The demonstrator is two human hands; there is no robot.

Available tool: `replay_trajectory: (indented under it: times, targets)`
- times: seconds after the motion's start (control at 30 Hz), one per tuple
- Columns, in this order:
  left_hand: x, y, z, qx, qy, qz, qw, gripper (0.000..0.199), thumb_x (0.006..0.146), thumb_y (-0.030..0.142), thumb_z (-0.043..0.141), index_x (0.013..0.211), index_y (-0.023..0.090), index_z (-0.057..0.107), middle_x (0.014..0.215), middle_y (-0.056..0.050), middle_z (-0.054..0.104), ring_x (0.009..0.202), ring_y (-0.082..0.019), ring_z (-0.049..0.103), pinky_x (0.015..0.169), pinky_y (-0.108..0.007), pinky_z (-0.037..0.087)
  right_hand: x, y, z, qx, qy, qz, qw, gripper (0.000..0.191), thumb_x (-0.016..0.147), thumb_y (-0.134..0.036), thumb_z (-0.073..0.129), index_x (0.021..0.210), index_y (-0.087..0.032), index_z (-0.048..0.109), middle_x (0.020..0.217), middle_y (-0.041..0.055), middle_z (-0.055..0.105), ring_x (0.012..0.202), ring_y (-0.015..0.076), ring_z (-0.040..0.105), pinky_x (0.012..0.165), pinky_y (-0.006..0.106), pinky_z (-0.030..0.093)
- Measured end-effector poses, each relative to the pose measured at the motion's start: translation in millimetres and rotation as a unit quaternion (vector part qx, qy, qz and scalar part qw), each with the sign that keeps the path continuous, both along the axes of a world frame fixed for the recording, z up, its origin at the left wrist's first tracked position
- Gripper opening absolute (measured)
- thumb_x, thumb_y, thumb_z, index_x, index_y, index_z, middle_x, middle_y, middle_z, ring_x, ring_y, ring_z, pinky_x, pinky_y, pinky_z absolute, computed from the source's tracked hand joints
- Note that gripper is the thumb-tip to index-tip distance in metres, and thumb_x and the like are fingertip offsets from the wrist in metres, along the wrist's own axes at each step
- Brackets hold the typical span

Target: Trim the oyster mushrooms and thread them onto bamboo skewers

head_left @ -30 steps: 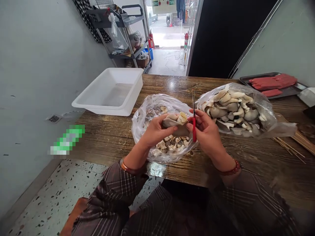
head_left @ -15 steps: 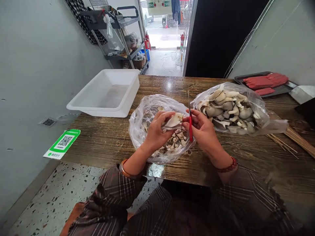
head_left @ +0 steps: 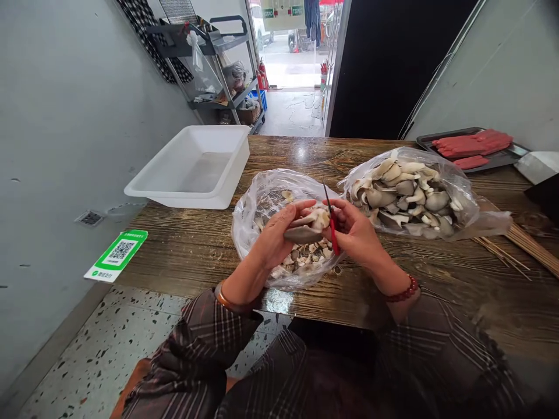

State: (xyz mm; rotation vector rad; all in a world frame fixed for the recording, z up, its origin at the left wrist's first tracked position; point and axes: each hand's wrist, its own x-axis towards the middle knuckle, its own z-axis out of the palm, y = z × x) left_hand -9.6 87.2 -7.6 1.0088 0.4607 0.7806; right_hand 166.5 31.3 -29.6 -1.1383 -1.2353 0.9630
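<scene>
My left hand (head_left: 277, 234) is closed round a grey and white mushroom (head_left: 305, 228), its pale stem end turned toward the right. In my right hand (head_left: 356, 233) are red-handled scissors (head_left: 333, 230), their dark blades pointing up and away from me beside the stem. The fingertips of my right hand are close to the mushroom; whether they touch it I cannot tell. Beneath both hands lies an open clear plastic bag (head_left: 248, 218) with small cut mushroom pieces (head_left: 301, 262) in it. To the right, another clear bag (head_left: 474, 201) holds many larger mushrooms (head_left: 406, 186).
A white plastic tub (head_left: 218, 189) stands at the table's back left, with a green QR card (head_left: 117, 255) at the left edge. Back right is a dark tray (head_left: 495, 162) of red items. Thin wooden sticks (head_left: 533, 250) lie at the right on the wooden table (head_left: 183, 250).
The mushroom has turned in my left hand, showing more of its grey cap and stem end. The scissors have shifted left and tilted, with my right hand slightly left too.
</scene>
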Motion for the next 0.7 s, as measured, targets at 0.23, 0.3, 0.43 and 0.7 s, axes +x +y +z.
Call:
replay_trajectory:
  times: [0.23,0.3,0.43,0.7]
  targets:
    - [-7.9,4.0,0.7,0.024,0.017,-0.062,0.998,0.028,0.073,0.029,0.084,0.095,0.016,0.073,0.089,-0.004,0.071,0.075,-0.011,0.064,0.069,-0.022,0.05,6.1,-7.9,14.0,-0.051,0.079,0.059,0.994,0.048,0.07,-0.035,0.084,0.112,-0.023,0.064,0.087,0.0002,0.069,0.076,0.0135,0.065,0.072,0.029,0.056]
    - [-8.6,4.0,-0.2,0.03,0.02,-0.069,0.997,0.029,0.074,0.029,0.083,0.097,0.016,0.073,0.09,-0.004,0.07,0.076,-0.012,0.064,0.07,-0.023,0.05,8.0,-8.8,15.5,-0.061,0.094,0.068,0.991,0.047,0.07,-0.036,0.084,0.111,-0.023,0.065,0.085,-0.0006,0.068,0.074,0.013,0.064,0.07,0.028,0.056]
    - [-7.4,3.9,-1.1,0.042,0.026,-0.065,0.997,0.026,0.074,0.026,0.083,0.094,0.016,0.072,0.089,-0.004,0.07,0.079,-0.012,0.064,0.074,-0.024,0.05,7.8,-10.1,17.1,-0.088,0.144,0.074,0.983,0.048,0.067,-0.034,0.088,0.109,-0.025,0.067,0.082,-0.0024,0.068,0.072,0.0113,0.064,0.069,0.025,0.054]
    - [-9.5,8.3,-0.4,0.075,0.055,0.009,0.996,0.021,0.074,0.024,0.081,0.086,0.015,0.067,0.078,0.0,0.066,0.068,-0.01,0.062,0.064,-0.022,0.05,11.6,-14.4,24.6,-0.153,0.215,0.115,0.958,0.041,0.064,-0.034,0.088,0.101,-0.024,0.072,0.092,0.001,0.073,0.075,0.0129,0.066,0.069,0.024,0.055]
